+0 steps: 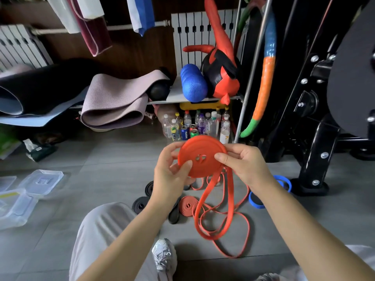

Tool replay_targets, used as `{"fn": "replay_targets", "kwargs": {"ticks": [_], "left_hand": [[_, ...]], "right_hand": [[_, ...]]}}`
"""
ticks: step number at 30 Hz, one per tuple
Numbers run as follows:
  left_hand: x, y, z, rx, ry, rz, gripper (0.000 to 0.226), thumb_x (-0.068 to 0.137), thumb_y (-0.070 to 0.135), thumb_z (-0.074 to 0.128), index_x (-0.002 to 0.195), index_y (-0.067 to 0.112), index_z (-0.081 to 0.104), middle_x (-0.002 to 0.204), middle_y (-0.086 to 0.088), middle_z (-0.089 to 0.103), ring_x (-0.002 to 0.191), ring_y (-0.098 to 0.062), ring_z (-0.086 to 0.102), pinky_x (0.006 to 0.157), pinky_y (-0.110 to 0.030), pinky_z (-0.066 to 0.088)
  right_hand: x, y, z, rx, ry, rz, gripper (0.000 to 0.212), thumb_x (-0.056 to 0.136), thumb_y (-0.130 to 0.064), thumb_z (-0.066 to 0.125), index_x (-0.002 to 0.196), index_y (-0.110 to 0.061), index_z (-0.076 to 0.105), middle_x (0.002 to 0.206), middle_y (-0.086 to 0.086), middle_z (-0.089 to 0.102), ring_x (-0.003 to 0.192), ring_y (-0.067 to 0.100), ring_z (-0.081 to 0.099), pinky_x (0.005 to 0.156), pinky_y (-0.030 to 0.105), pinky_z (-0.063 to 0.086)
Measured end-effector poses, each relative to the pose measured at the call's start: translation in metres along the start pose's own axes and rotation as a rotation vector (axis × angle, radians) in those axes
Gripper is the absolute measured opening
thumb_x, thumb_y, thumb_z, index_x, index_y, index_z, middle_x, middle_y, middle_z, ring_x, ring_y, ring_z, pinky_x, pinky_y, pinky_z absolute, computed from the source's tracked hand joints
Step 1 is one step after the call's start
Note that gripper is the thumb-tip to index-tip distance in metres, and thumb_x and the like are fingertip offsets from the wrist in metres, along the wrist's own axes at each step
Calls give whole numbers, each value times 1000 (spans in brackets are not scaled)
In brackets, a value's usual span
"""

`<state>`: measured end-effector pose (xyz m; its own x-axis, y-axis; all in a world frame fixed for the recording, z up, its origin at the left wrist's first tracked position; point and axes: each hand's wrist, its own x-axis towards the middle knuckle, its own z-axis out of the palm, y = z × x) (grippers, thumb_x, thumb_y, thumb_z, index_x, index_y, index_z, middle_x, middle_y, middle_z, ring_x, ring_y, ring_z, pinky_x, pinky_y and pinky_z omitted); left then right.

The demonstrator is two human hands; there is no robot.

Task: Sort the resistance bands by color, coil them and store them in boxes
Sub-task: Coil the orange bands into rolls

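Your bent knee point(97, 230) in pale trousers is filling the near foreground, with a grey-white sneaker point(164, 254) resting on the grey tiled floor point(121, 159) beside it. Both forearms are reaching forward from there.

Just beyond the sneaker, the loose tail point(215, 209) of a red band is pooling in long loops on the floor. Its long run is rising almost straight up to the red coil point(200, 157) that you are holding in the air above the floor.

Your left hand point(172, 173) is gripping the coil's left rim, thumb on the face and fingers curled behind. Your right hand point(245, 165) is pinching the right rim, thumb pressing the face where the tail is leaving the lower right edge. The coil is standing as a flat disc, its broad face and small centre hole turning toward you, so its axis is pointing roughly at the camera.

On the floor beneath your hands, a smaller red coil point(187, 205) is lying flat, with two black coils point(141, 203) to its left and blue bands point(256, 200) to its right. Clear plastic boxes point(18, 205) are sitting well apart at the far left.

Farther back, bottles and cans point(198, 124) are standing under a shelf point(176, 98) that is carrying a blue foam roller point(193, 84), and rolled mats point(113, 106) are lying to the left.
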<state>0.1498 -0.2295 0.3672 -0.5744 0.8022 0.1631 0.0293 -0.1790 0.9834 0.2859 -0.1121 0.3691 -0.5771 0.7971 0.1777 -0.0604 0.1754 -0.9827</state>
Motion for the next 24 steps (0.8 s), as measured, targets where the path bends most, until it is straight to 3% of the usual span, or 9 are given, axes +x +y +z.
{"fn": "replay_targets", "kwargs": {"ticks": [4, 6, 8, 10, 12, 15, 17, 20, 24], "left_hand": [[6, -6, -17, 764, -110, 198, 44, 81, 25, 70, 111, 36, 40, 120, 16, 46, 113, -6, 50, 83, -24, 46], [12, 0, -20, 981, -279, 440, 56, 83, 29, 64, 131, 36, 35, 130, 14, 41, 119, -11, 45, 89, -28, 45], [17, 5, -18, 1101, -450, 575, 52, 86, 29, 47, 134, 43, 32, 130, 8, 47, 114, -20, 53, 85, -34, 51], [22, 5, -18, 1087, -512, 593, 47, 85, 26, 36, 128, 44, 39, 118, 4, 58, 102, -23, 60, 78, -39, 54], [28, 3, -21, 971, -513, 563, 41, 88, 21, 40, 124, 39, 51, 108, 3, 62, 97, -19, 60, 79, -36, 52], [35, 2, -24, 883, -423, 570, 36, 85, 12, 53, 117, 22, 66, 104, 3, 63, 99, -9, 56, 89, -17, 43], [40, 7, -28, 818, -307, 520, 35, 84, 12, 55, 115, 21, 67, 103, 10, 61, 100, -1, 53, 89, -7, 38], [46, 19, -36, 695, -151, 486, 37, 82, 10, 57, 114, 27, 64, 103, 14, 60, 98, 16, 50, 85, -3, 36], [50, 26, -46, 658, -118, 490, 40, 79, 10, 57, 115, 30, 58, 103, 21, 57, 95, 18, 50, 84, -3, 37]], "right_hand": [[0, 8, -4, -216, -128, 52, 23, 77, -3, 73, 95, -18, 72, 81, -12, 73, 80, 6, 69, 80, 23, 55], [2, 8, -1, -312, -196, 56, 24, 76, -7, 75, 98, -14, 71, 87, -7, 72, 82, 4, 68, 85, 28, 54], [4, 7, 4, -356, -254, 38, 22, 76, -9, 76, 95, -18, 72, 89, -1, 74, 84, 10, 70, 83, 37, 56], [7, 5, 6, -391, -258, 0, 19, 76, -10, 76, 89, -22, 72, 87, 1, 74, 83, 14, 71, 80, 39, 56], [9, 3, 5, -371, -235, -19, 19, 73, -12, 78, 85, -25, 71, 82, -4, 73, 77, 5, 68, 76, 29, 54], [11, 4, -2, -329, -195, 34, 24, 69, -15, 81, 77, -34, 68, 76, -9, 72, 74, 5, 68, 76, 28, 54], [10, 16, -11, -392, -203, 91, 23, 70, -16, 80, 71, -36, 69, 76, -8, 73, 78, 11, 70, 79, 34, 55], [-4, 46, -22, -565, -196, 182, 20, 75, -19, 76, 66, -34, 66, 62, -19, 66, 62, -7, 59, 70, 19, 47], [-28, 88, -17, -265, -57, 337, 11, 78, -5, 73, 78, -14, 68, 69, -2, 67, 69, 8, 60, 71, 22, 47]]}}
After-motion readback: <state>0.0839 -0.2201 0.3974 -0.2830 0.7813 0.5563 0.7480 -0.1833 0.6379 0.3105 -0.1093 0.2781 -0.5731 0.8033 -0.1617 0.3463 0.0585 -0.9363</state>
